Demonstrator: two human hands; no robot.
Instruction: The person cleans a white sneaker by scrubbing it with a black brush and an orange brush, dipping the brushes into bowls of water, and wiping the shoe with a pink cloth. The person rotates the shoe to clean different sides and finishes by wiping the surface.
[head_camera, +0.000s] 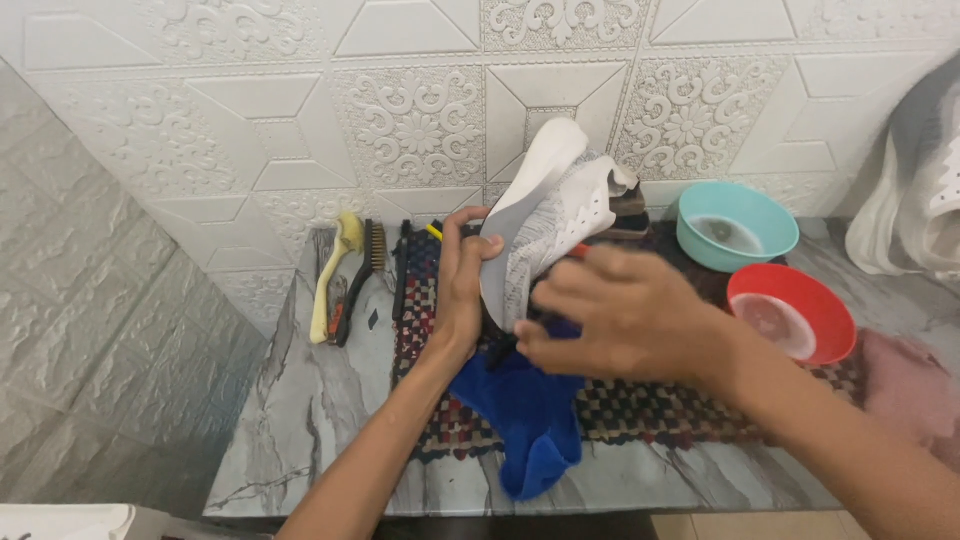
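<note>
A white sneaker (556, 205) is held up on end over a checked woven mat (640, 410), sole turned toward the left. My left hand (462, 280) grips it along the sole edge. My right hand (610, 315) presses a blue cloth (530, 420) against the shoe's lower side; the cloth hangs down onto the mat and marble-patterned tabletop (300, 400).
Several brushes, one with a yellow handle (333, 275) and one with a black handle (362, 270), lie at the left of the mat. A teal bowl (735, 225) and a red bowl (792, 310) with liquid sit at the right. A pink cloth (905, 385) and another white shoe (915, 190) are at far right.
</note>
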